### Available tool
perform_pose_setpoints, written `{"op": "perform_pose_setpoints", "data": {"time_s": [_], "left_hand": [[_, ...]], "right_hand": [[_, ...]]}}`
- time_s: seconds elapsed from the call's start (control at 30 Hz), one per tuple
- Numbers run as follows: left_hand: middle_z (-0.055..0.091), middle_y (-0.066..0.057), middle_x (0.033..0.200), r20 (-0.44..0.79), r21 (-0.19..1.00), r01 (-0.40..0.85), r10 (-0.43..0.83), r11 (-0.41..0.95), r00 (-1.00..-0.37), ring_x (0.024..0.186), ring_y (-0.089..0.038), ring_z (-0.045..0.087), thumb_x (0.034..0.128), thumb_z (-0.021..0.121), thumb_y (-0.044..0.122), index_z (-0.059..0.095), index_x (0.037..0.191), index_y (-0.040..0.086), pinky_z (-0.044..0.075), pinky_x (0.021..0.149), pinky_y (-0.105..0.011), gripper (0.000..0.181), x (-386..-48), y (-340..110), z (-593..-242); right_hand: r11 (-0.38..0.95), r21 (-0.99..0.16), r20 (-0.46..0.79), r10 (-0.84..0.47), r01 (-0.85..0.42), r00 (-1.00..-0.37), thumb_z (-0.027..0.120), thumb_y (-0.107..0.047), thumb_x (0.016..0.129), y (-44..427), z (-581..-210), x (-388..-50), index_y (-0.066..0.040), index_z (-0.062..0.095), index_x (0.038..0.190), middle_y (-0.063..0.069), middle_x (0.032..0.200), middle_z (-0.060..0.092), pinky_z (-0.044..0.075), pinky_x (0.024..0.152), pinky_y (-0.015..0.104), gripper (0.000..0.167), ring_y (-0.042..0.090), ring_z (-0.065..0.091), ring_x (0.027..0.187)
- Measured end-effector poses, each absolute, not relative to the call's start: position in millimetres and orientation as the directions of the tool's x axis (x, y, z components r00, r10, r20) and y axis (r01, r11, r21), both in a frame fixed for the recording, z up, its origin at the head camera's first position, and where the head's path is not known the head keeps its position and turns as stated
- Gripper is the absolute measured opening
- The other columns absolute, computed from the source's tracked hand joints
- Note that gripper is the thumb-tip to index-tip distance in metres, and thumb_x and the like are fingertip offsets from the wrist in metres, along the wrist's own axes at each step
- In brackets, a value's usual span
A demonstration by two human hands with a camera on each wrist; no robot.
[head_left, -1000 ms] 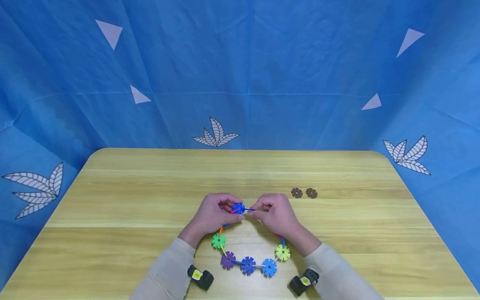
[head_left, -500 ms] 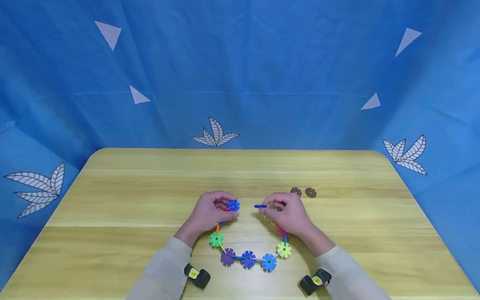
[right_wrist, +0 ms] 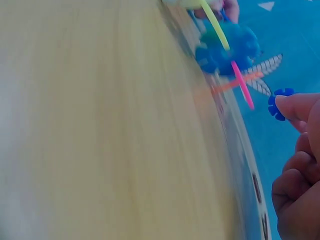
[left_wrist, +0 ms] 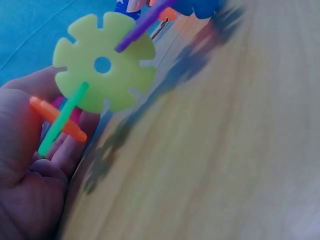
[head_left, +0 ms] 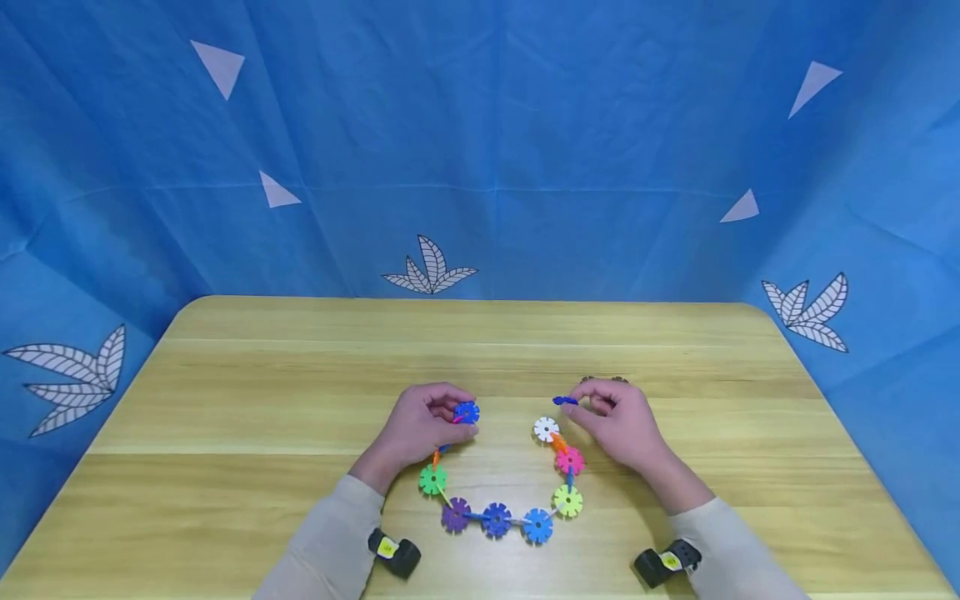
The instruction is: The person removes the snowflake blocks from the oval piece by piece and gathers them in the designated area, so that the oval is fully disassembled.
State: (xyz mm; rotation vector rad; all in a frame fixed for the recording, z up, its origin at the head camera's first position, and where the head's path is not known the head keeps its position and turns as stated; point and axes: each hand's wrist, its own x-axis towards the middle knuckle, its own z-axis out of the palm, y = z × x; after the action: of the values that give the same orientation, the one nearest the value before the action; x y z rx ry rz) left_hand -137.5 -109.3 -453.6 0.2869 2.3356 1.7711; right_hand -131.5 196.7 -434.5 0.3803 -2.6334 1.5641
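Right grip [head_left: 624, 425] shifted right | blue disc [head_left: 564, 401] pinched there, jutting leftward | left grip [head_left: 414, 427] clamps chain [head_left: 497, 520]

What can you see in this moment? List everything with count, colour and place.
Disc chain: one, multicoloured, curved across the table's near middle; one end in the left hand.
Loose disc: one, blue, pinched in the right hand.
Partly hidden discs: two, dark, behind the right hand.
Table: one, light wood, beneath everything.
Backdrop: one, blue, around the table.
Triangles: four, pale, on the backdrop.
Leaf prints: three, white with dark outlines, on the backdrop.
Wrist devices: two, black with yellow labels, one at each wrist.
Sleeves: two, pale, on the forearms.
Hands: two, bare, over the table.
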Motion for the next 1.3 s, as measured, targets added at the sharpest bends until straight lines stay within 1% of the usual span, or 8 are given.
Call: {"op": "perform_pose_setpoints", "data": {"time_s": [0.1,0.2,0.33,0.53,0.67,0.77,1.03,1.3], "left_hand": [[0.064,-0.005,0.091,-0.04,0.962,0.035,0.267,0.269,-0.963,0.081,-0.023,0.061,0.074,0.09,0.012,0.075,0.107,0.009,0.053,0.072,-0.031,0.036,-137,-109,-453],[0.064,-0.005,0.091,-0.037,0.963,0.037,0.269,0.267,-0.962,0.081,-0.023,0.061,0.0741,0.09,0.012,0.075,0.107,0.009,0.053,0.072,-0.032,0.036,-137,-109,-454],[0.064,-0.005,0.091,-0.032,0.963,0.042,0.268,0.264,-0.963,0.081,-0.023,0.061,0.0737,0.09,0.013,0.075,0.107,0.009,0.053,0.072,-0.032,0.037,-138,-110,-455],[0.063,-0.005,0.092,-0.028,0.96,0.048,0.266,0.275,-0.964,0.081,-0.022,0.06,0.0739,0.09,0.014,0.075,0.107,0.009,0.053,0.073,-0.032,0.037,-137,-110,-455],[0.063,-0.005,0.092,-0.023,0.957,0.055,0.265,0.285,-0.964,0.081,-0.022,0.06,0.0741,0.09,0.014,0.076,0.107,0.009,0.053,0.073,-0.032,0.036,-138,-110,-456],[0.063,-0.004,0.091,-0.022,0.956,0.058,0.267,0.288,-0.963,0.081,-0.023,0.06,0.0741,0.09,0.013,0.076,0.107,0.01,0.053,0.073,-0.032,0.036,-138,-109,-455],[0.063,-0.004,0.092,-0.027,0.956,0.053,0.268,0.289,-0.963,0.081,-0.023,0.06,0.0742,0.09,0.014,0.076,0.107,0.01,0.053,0.073,-0.033,0.036,-137,-109,-454],[0.064,-0.004,0.092,-0.025,0.954,0.057,0.267,0.294,-0.963,0.082,-0.022,0.06,0.0739,0.09,0.015,0.076,0.107,0.01,0.053,0.074,-0.034,0.037,-138,-110,-455]], "right_hand": [[0.488,-0.85,0.149,-0.137,-0.198,-0.979,0.08,-0.014,0.086,209,-433,-131,-0.01,0.074,0.09,-0.003,0.053,0.031,0.035,0.051,0.03,0.008,0.011,0.03,0.045],[0.533,-0.829,0.138,-0.094,-0.167,-0.986,0.08,-0.017,0.086,221,-434,-132,-0.014,0.074,0.089,-0.003,0.054,0.032,0.039,0.058,0.031,0.007,0.011,0.031,0.047],[0.573,-0.806,0.143,-0.056,-0.149,-0.988,0.079,-0.017,0.087,236,-435,-131,-0.014,0.074,0.09,-0.003,0.054,0.032,0.043,0.067,0.031,0.007,0.012,0.032,0.048],[0.608,-0.785,0.15,0.003,-0.117,-0.989,0.079,-0.021,0.088,254,-435,-130,-0.011,0.074,0.091,-0.003,0.054,0.032,0.038,0.059,0.03,0.012,0.012,0.032,0.048],[0.63,-0.77,0.157,0.036,-0.1,-0.987,0.079,-0.023,0.088,264,-436,-130,-0.008,0.074,0.092,-0.001,0.054,0.033,0.038,0.061,0.028,0.017,0.011,0.033,0.049],[0.645,-0.76,0.151,0.057,-0.079,-0.987,0.078,-0.024,0.089,271,-437,-131,-0.007,0.074,0.093,-0.002,0.054,0.033,0.038,0.061,0.029,0.018,0.012,0.033,0.049],[0.688,-0.725,0.121,0.066,-0.042,-0.99,0.076,-0.026,0.09,288,-444,-139,-0.006,0.073,0.095,-0.003,0.055,0.034,0.038,0.058,0.031,0.021,0.014,0.035,0.048],[0.706,-0.708,0.077,0.073,-0.003,-0.994,0.075,-0.027,0.091,294,-444,-143,-0.005,0.072,0.095,-0.002,0.056,0.036,0.035,0.054,0.034,0.022,0.014,0.034,0.048]]}}
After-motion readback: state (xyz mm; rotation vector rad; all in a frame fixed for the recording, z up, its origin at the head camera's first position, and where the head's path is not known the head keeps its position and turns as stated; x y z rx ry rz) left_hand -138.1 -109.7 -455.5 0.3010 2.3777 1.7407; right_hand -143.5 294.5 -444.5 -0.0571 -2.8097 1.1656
